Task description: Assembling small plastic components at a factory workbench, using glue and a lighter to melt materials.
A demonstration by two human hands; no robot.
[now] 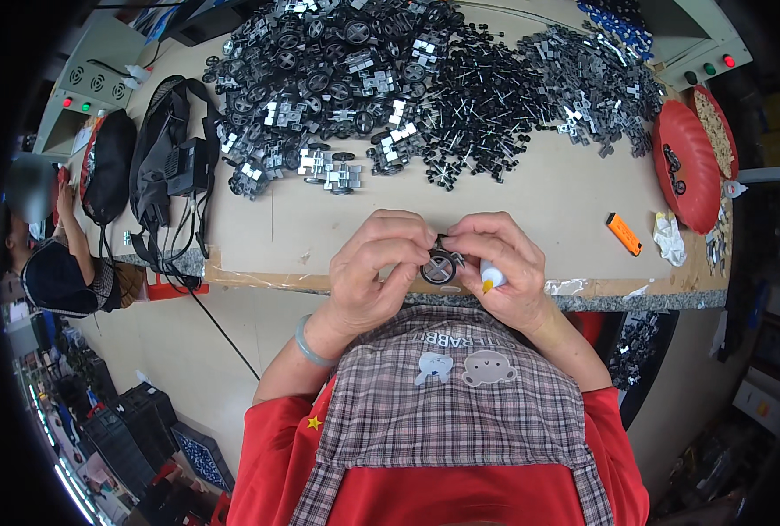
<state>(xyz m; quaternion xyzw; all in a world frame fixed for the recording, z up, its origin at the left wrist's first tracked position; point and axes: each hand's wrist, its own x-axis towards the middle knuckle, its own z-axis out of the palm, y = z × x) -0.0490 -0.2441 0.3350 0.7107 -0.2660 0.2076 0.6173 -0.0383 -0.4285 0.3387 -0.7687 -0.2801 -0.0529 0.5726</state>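
Observation:
Over the table's near edge, both my hands hold one small toy wheel assembly, its black wheel (pixel 439 267) with crossed grey spokes facing up. My left hand (pixel 377 267) pinches it from the left with thumb and fingertips. From the other side, my right hand (pixel 508 263) grips the top of the same piece. A small white bottle with a yellow tip (pixel 492 277) is tucked in the right hand's curled fingers. Part of the assembly is covered by my fingertips. Beyond the hands lies a heap of silver and black wheeled assemblies (pixel 329 88).
Piles of small black axle parts (pixel 478 105) and grey pieces (pixel 592 83) lie farther right. An orange tool (pixel 623 234), crumpled white paper (pixel 669 238) and a red bowl (pixel 692 197) are at right. A black bag (pixel 158 158) with straps lies left; another person (pixel 66 263) sits beyond it.

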